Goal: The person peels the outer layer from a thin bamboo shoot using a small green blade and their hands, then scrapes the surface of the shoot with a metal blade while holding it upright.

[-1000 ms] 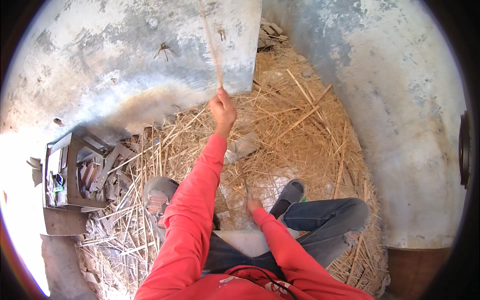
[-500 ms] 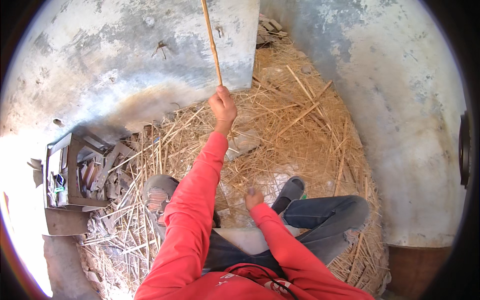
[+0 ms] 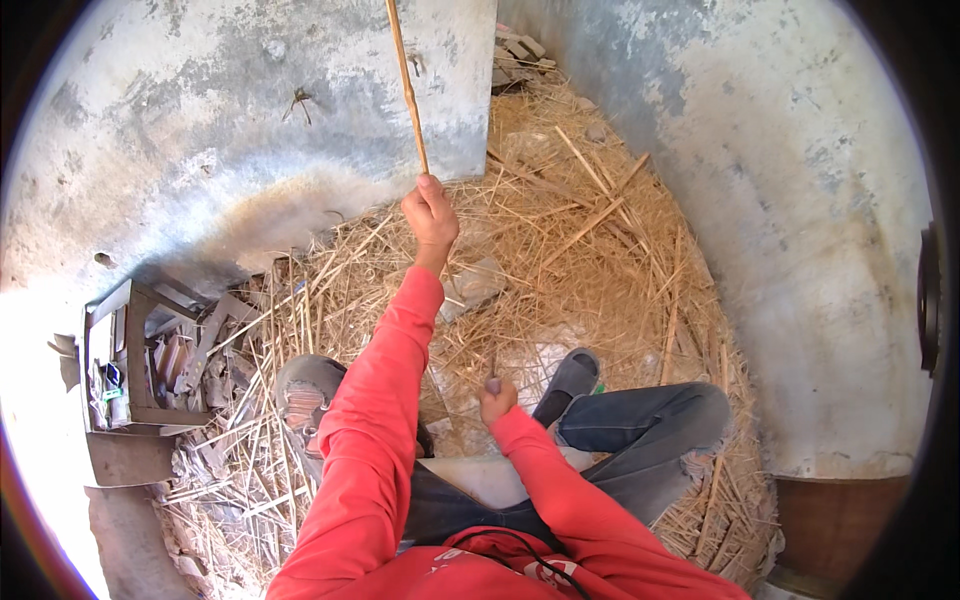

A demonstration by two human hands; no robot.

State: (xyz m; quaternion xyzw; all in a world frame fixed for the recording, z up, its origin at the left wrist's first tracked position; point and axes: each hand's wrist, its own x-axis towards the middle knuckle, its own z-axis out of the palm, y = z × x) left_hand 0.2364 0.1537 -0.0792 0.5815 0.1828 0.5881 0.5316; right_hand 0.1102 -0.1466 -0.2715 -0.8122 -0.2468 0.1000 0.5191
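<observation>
My left hand (image 3: 431, 216), stretched out ahead, is closed around the lower end of a long thin wooden stick (image 3: 405, 80). The stick rises to the top edge of the view, and its far end is out of sight. Closer to my body, between my legs, my right hand (image 3: 497, 402) is closed on a small knife-like tool (image 3: 492, 382). A rounded grey end shows above the fist, with a thin dark part pointing away from me. The tool and the stick are apart.
Straw and wood strips (image 3: 590, 290) cover the floor, with a flat stone slab (image 3: 472, 289) ahead. At left, a wooden frame (image 3: 135, 345) stands beside broken wood. A wall (image 3: 250, 110) ends ahead; another wall (image 3: 780, 200) curves at right. My sandalled foot (image 3: 572, 375) is beside my right hand.
My left hand and the stick have shifted slightly left in view, as has most of the background. My right hand has turned a little, and the tool's thin part now shows.
</observation>
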